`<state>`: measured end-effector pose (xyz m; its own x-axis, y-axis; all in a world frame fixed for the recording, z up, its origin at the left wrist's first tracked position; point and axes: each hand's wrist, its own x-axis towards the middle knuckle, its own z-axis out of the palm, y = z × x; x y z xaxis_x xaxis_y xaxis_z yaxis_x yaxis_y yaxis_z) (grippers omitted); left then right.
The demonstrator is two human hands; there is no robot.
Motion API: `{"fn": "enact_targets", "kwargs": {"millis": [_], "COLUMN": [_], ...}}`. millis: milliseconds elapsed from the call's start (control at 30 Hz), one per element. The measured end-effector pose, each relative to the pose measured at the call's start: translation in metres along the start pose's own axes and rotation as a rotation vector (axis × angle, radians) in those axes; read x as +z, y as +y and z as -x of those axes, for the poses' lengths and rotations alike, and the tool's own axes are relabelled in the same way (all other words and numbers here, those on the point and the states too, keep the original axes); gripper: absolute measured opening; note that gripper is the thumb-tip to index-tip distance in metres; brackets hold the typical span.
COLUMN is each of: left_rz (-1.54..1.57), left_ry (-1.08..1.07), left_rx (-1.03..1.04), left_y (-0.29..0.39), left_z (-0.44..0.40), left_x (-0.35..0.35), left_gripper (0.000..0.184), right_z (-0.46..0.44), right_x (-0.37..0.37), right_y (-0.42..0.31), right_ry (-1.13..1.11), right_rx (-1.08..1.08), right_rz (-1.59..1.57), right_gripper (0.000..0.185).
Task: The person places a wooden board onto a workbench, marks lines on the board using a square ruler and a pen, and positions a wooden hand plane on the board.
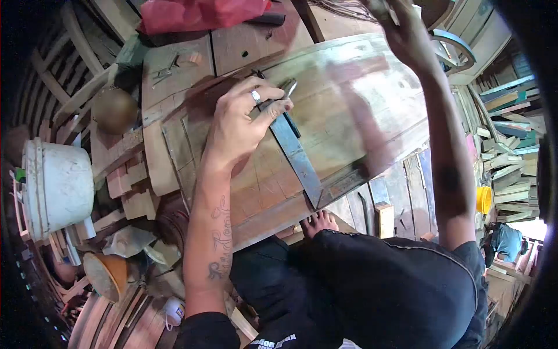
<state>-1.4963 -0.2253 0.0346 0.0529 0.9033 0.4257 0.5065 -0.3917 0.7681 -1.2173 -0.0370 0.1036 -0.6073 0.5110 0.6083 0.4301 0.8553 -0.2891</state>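
Note:
My left hand (247, 119) is closed, thumb and fingers pinching the upper end of a flat blue-grey metal strip (297, 161). The strip slants across a broad wooden panel (244, 195), its lower end near the panel's front edge. A small shiny metal piece (291, 88) pokes out by my fingertips; I cannot make out its kind. My right hand (398, 26) is raised at the top edge of the view, beyond the panel's far right side, near some thin brown strands (343, 8). Its fingers are partly cut off, so their grip is hidden.
A red cloth or bag (200, 14) lies at the back. On the left stand a white bucket (65, 189) and an orange container (107, 276), with wood offcuts around them. Stacked timber (514, 168) and a yellow container (483, 199) are on the right. My bare foot (321, 223) rests by the panel's front edge.

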Motion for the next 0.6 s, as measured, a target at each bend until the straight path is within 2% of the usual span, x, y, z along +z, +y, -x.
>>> {"fn": "enact_targets", "kwargs": {"millis": [133,200,267,333,367,400,467,533,600], "left_rz": [0.007,0.049,0.098,0.047,0.062,0.069,0.133,0.116,0.091], "left_ry": [-0.093,-0.136,-0.186,-0.178,-0.201,-0.203,-0.210,-0.176,-0.135], "left_rx": [0.069,0.057,0.056,0.142,0.097,0.100,0.017,0.033,0.041], "left_y": [-0.002,0.004,0.010,0.016,0.023,0.027,0.031,0.033,0.032], "left_z": [0.001,0.003,0.004,0.005,0.007,0.008,0.008,0.007,0.007], "left_x": [0.007,0.010,0.017,0.024,0.028,0.031,0.035,0.033,0.031], "left_gripper": [0.018,0.018,0.018,0.017,0.016,0.016,0.014,0.013,0.013], "right_z": [0.039,0.061,0.087,0.112,0.116,0.122,0.137,0.139,0.124], "right_x": [-0.033,-0.050,-0.034,-0.012,-0.019,-0.018,-0.009,-0.010,-0.015], "right_y": [-0.058,-0.091,-0.109,-0.107,-0.111,-0.109,-0.104,-0.106,-0.118], "right_ry": [0.126,-0.239,-0.214,-0.049,-0.140,-0.177,-0.060,-0.040,-0.086], "right_rx": [0.281,0.681,0.942,1.062,1.149,1.180,1.219,1.297,1.141], "right_rz": [-0.382,-0.677,-0.889,-0.963,-1.274,-1.387,-1.448,-1.424,-1.450], "right_gripper": [0.044,0.055,0.060,0.057,0.058,0.058,0.055,0.049,0.044]}}
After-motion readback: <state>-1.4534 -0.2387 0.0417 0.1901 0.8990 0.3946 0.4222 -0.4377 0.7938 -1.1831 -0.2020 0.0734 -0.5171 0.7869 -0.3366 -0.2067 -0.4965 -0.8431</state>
